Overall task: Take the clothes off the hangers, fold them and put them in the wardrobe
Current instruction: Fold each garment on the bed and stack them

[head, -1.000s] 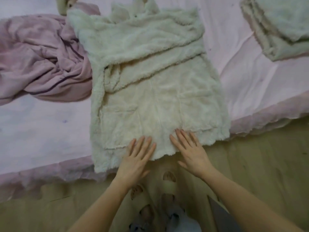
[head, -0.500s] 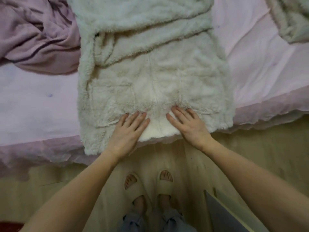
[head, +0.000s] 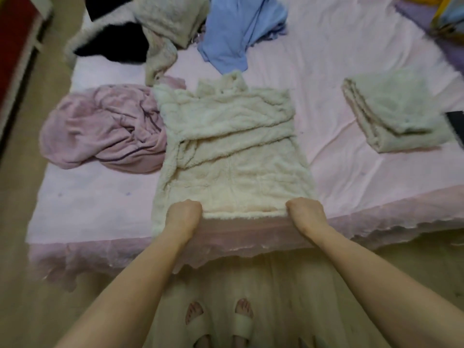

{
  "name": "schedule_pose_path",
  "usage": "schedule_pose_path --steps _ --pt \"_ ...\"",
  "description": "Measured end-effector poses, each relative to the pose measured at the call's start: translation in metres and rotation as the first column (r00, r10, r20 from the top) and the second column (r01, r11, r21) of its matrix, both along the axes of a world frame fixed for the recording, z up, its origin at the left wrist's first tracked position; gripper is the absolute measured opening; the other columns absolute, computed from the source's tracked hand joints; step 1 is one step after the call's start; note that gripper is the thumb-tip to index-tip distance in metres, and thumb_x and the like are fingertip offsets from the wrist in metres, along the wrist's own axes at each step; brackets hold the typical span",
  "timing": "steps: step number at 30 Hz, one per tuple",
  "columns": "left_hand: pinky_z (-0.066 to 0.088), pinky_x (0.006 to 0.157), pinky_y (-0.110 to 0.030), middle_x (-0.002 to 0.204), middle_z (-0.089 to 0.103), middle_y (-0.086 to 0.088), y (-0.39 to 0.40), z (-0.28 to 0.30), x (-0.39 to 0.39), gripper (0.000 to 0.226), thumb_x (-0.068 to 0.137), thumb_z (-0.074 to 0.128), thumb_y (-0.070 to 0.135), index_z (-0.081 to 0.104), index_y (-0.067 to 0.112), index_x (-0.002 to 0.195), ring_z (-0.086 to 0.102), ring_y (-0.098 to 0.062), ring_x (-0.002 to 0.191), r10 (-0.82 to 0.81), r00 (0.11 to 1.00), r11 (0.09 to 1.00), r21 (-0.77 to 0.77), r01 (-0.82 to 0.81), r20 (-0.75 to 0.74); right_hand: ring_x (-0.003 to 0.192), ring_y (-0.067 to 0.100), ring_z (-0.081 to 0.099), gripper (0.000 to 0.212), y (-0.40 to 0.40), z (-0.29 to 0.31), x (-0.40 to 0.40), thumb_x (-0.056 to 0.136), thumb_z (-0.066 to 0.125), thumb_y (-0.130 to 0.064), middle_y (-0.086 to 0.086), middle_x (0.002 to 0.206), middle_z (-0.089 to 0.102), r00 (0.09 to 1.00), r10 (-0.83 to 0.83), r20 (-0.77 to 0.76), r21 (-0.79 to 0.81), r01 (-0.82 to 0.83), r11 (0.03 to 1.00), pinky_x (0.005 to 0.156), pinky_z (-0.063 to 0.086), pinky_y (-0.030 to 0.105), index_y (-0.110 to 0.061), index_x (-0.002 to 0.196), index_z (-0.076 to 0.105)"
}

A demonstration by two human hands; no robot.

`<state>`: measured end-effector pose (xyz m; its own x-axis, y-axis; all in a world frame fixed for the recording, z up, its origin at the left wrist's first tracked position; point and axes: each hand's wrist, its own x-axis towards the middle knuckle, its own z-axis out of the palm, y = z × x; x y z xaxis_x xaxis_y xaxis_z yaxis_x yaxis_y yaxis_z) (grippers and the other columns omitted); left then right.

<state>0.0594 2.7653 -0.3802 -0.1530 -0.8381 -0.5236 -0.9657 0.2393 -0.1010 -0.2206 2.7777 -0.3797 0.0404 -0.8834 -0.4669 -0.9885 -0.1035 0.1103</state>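
A cream fleece jacket (head: 226, 144) lies flat on the pink bed (head: 339, 101), sleeves folded across its chest, its hem at the bed's near edge. The left hand (head: 184, 214) and right hand (head: 305, 213) each grip that hem, fingers curled under it, set apart at its two corners. Left of the jacket sits a crumpled mauve garment (head: 100, 129); right of it, well apart, a folded pale fleece (head: 394, 111). Beyond its collar lies a blue garment (head: 241, 28).
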Motion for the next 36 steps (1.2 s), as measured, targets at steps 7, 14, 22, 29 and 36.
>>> schedule_pose_path --steps 7,14,22,29,36 --pt "0.047 0.090 -0.031 0.118 0.062 -0.015 0.014 0.078 -0.015 0.031 0.087 0.050 -0.007 0.064 0.004 0.113 0.060 -0.030 0.109 0.081 0.992 0.972 0.226 -0.058 -0.095 0.118 0.034 0.055 0.036 0.015 0.081 0.000 0.093 0.035 0.001 0.022 0.129 0.056 0.989 -0.132 0.065 0.187 0.118 0.975 0.097 0.041 0.034 0.002 0.122 0.057" --pt "0.045 0.087 -0.032 0.128 0.058 -0.011 0.054 0.165 -0.034 0.036 0.092 0.056 0.008 0.056 0.005 0.128 0.058 -0.028 0.112 0.089 0.996 0.919 0.387 -0.070 -0.031 0.122 0.032 0.053 0.033 0.042 0.144 -0.004 0.094 0.051 -0.006 0.019 0.132 0.055 1.000 -0.021 -0.016 0.360 0.026 0.933 0.103 0.042 0.035 0.001 0.126 0.055" --pt "0.051 0.094 -0.037 0.133 0.055 -0.015 0.074 0.200 -0.044 0.045 0.092 0.062 0.014 0.051 0.001 0.134 0.060 -0.029 0.096 0.186 0.982 0.766 0.627 -0.141 -0.007 0.126 0.026 0.047 0.041 0.065 0.176 -0.023 0.096 0.046 -0.012 0.011 0.142 0.044 0.996 -0.050 -0.070 0.473 0.077 0.878 0.100 0.036 0.028 -0.003 0.136 0.044" --pt "0.045 0.093 -0.039 0.122 0.059 -0.018 0.003 0.171 -0.025 0.023 0.095 0.047 0.008 0.058 0.002 0.114 0.058 -0.034 0.110 0.220 0.955 0.970 0.149 -0.192 -0.199 0.122 0.030 0.053 0.037 -0.001 0.184 -0.022 0.095 0.040 -0.001 0.016 0.136 0.050 0.996 -0.083 -0.028 0.146 0.086 0.986 0.098 0.042 0.035 -0.003 0.131 0.048" --pt "0.047 0.083 -0.034 0.117 0.065 -0.013 -0.098 0.130 -0.014 0.032 0.098 0.046 0.032 0.064 0.017 0.120 0.062 -0.033 0.105 0.297 0.863 0.926 -0.096 -0.364 -0.408 0.111 0.031 0.046 0.028 -0.106 0.144 -0.007 0.091 0.038 0.003 0.015 0.118 0.050 0.996 -0.086 0.018 -0.191 0.088 0.978 0.077 0.039 0.035 -0.004 0.114 0.050"
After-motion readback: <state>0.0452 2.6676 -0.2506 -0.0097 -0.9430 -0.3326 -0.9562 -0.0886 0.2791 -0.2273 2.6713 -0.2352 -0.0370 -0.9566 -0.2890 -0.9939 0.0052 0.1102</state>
